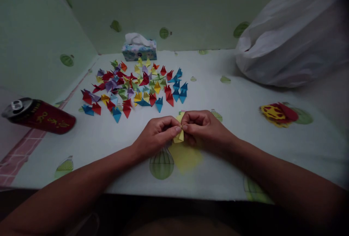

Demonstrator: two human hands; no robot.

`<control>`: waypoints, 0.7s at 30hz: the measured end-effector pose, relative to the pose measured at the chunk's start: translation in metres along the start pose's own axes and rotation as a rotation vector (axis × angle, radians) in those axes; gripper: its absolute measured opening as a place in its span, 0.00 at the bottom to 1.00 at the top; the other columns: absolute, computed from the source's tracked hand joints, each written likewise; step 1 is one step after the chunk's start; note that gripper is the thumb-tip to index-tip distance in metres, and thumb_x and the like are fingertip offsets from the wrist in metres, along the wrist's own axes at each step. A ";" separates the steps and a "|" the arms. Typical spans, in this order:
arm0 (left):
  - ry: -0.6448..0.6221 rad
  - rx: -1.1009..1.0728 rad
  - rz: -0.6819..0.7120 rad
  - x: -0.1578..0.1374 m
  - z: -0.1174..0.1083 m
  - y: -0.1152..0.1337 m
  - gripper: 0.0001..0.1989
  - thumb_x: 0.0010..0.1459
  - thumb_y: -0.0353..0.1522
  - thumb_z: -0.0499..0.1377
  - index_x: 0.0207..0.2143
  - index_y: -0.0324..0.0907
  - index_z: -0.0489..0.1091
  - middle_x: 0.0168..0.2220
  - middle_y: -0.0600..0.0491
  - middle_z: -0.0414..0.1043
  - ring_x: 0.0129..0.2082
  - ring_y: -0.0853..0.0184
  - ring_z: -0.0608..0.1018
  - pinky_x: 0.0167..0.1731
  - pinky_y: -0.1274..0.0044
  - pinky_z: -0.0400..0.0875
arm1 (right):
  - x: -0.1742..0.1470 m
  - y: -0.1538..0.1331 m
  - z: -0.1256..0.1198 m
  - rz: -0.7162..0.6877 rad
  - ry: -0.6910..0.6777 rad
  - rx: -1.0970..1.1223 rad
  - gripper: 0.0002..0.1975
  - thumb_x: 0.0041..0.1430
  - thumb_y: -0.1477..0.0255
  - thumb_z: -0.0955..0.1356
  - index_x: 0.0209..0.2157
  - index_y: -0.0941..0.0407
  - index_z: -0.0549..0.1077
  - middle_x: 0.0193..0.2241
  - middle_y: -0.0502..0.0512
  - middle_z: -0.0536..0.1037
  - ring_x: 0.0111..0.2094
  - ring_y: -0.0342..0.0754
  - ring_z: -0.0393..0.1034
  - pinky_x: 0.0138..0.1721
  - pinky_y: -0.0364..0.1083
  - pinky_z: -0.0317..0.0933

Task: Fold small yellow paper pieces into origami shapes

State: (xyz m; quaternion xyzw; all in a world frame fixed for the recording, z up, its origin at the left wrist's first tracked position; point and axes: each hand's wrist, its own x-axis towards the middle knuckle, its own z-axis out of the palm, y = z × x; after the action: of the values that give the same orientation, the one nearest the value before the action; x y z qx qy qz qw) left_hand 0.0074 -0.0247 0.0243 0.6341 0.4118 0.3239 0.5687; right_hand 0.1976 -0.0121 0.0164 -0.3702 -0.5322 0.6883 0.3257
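Observation:
Between my fingertips is a small folded piece of yellow paper (179, 137), held just above the table near its front. My left hand (160, 131) pinches it from the left, thumb on top. From the right, my right hand (203, 127) grips the same paper with thumb and curled fingers, and the two hands meet at it. Flat on the table below lies a yellow paper sheet (187, 158), partly covered by my hands. Beyond them stand many small folded paper cranes (145, 80) in red, blue, yellow, green, purple and orange.
At the left stands a red drink can (43, 116). A tissue box (139, 51) sits against the back wall. A large white plastic bag (291, 43) fills the back right. Yellow and red cut-out pieces (276, 114) lie at the right of the table (218, 98).

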 end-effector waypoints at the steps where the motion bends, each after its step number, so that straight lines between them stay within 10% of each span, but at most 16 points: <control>1: 0.001 -0.012 -0.005 0.000 0.000 0.000 0.11 0.59 0.38 0.59 0.31 0.38 0.73 0.28 0.54 0.72 0.28 0.71 0.71 0.31 0.78 0.65 | -0.001 -0.001 0.001 -0.004 0.021 -0.018 0.09 0.53 0.70 0.72 0.24 0.57 0.70 0.14 0.46 0.71 0.15 0.38 0.61 0.18 0.38 0.53; 21: -0.045 -0.327 -0.155 0.004 0.000 -0.006 0.13 0.52 0.38 0.68 0.30 0.37 0.72 0.28 0.51 0.76 0.28 0.70 0.75 0.29 0.78 0.67 | 0.005 0.008 -0.006 -0.051 -0.088 0.154 0.12 0.58 0.66 0.74 0.33 0.58 0.70 0.20 0.47 0.76 0.18 0.38 0.68 0.22 0.38 0.62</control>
State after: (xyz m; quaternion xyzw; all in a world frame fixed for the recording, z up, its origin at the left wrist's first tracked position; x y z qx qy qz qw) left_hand 0.0082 -0.0208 0.0185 0.5064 0.3886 0.3276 0.6966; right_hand 0.2000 -0.0071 0.0069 -0.2999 -0.5007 0.7341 0.3470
